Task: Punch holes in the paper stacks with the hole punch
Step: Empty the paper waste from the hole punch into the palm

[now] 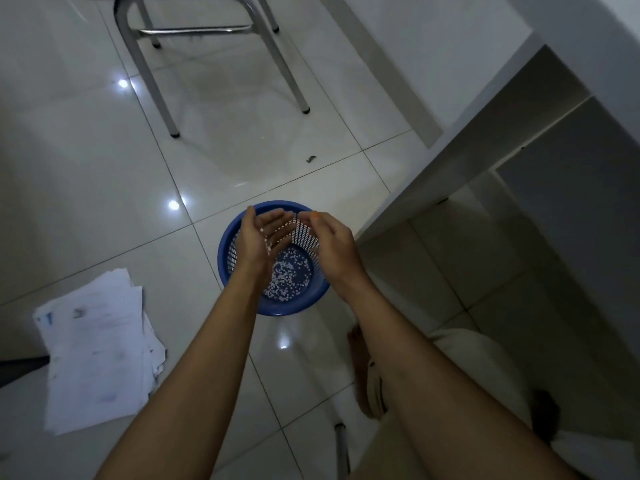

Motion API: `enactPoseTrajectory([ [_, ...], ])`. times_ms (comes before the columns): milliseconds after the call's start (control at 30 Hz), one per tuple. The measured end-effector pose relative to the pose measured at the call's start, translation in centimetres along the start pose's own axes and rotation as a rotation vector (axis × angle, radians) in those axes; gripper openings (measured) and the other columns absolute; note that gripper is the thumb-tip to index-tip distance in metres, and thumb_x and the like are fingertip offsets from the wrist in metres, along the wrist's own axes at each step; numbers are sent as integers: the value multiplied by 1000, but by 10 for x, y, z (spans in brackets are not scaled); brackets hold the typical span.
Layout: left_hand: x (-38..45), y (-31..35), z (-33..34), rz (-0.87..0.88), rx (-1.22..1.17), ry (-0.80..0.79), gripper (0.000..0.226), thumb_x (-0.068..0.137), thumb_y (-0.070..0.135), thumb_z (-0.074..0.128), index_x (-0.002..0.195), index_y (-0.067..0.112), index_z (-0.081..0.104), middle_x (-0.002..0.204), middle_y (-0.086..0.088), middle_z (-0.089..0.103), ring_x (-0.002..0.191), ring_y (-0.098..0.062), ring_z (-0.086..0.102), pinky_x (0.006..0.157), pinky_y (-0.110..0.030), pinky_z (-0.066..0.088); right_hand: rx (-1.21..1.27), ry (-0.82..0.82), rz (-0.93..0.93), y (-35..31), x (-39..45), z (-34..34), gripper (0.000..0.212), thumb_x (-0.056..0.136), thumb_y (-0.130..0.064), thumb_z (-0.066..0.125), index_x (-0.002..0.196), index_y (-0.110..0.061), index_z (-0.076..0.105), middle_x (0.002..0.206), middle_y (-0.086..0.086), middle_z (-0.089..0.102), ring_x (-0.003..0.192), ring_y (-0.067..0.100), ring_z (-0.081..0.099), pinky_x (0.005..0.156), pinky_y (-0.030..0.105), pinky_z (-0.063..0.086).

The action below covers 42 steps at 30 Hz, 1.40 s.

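Both hands over the blue basket (239,244) at frame centre, nothing gripped: left hand (259,237) open, palm up, a few paper dots stuck on it; right hand (329,247) open, fingers relaxed. Punched paper dots (289,275) cover the basket bottom. Paper stack (98,348) on the floor, lower left. Hole punch not visible. Chair legs (152,81) upper left.

One view only, the camera on my head, tilted steeply down at the floor (104,174). Wide-angle, so edges bend. My forearms run up from the bottom edge to both hands mid-frame, near the lens. A chair (207,46) sits at the top, farther off, and the bench (485,98) crosses upper right.
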<state>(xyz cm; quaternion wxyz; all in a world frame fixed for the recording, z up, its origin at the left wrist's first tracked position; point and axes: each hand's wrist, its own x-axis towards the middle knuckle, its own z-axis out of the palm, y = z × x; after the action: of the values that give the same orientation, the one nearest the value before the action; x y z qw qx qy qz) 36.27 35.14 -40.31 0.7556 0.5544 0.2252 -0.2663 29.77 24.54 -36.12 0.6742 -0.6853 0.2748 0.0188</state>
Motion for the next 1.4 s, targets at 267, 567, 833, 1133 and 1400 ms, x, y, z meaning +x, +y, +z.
enactPoseTrajectory([
  [267, 0, -1, -6, -105, -131, -42, 75, 89, 73, 21, 139, 25, 49, 153, -3, 35, 137, -25, 36, 115, -52, 22, -129, -113, 2, 17, -1, 5, 34, 102, -24, 37, 120, -19, 66, 105, -25, 54, 111, 8, 52, 105, 38, 43],
  [567, -8, -1, -9, -123, -308, -82, 89, 82, 81, 21, 152, 26, 20, 155, -7, 29, 135, -32, 36, 111, -53, 28, -243, -271, 235, 29, -6, 20, 75, 83, -71, 36, 150, -36, 29, 161, -2, 16, 146, 24, 15, 116, 53, 17],
  [833, -8, 7, -6, -112, -313, -72, 89, 84, 79, 20, 153, 22, 19, 158, -9, 23, 137, -34, 33, 113, -55, 24, -366, -286, 311, 40, -7, 16, 74, 88, -73, 30, 152, -40, 15, 162, -3, 10, 147, 26, 8, 117, 56, 12],
  [1133, -7, 10, -9, -127, -344, -58, 89, 84, 78, 22, 152, 20, 24, 155, -10, 28, 133, -36, 38, 109, -56, 30, -402, -322, 312, 38, -9, 23, 70, 86, -71, 28, 148, -40, 25, 159, -3, 16, 146, 29, 9, 115, 59, 16],
  [1400, -4, 18, -7, -133, -370, 33, 87, 86, 76, 22, 152, 20, 22, 157, -11, 23, 138, -36, 30, 106, -57, 30, -647, -410, 173, 35, -10, 21, 80, 89, -74, 33, 154, -33, 11, 162, 3, 10, 148, 32, 3, 115, 62, 13],
])
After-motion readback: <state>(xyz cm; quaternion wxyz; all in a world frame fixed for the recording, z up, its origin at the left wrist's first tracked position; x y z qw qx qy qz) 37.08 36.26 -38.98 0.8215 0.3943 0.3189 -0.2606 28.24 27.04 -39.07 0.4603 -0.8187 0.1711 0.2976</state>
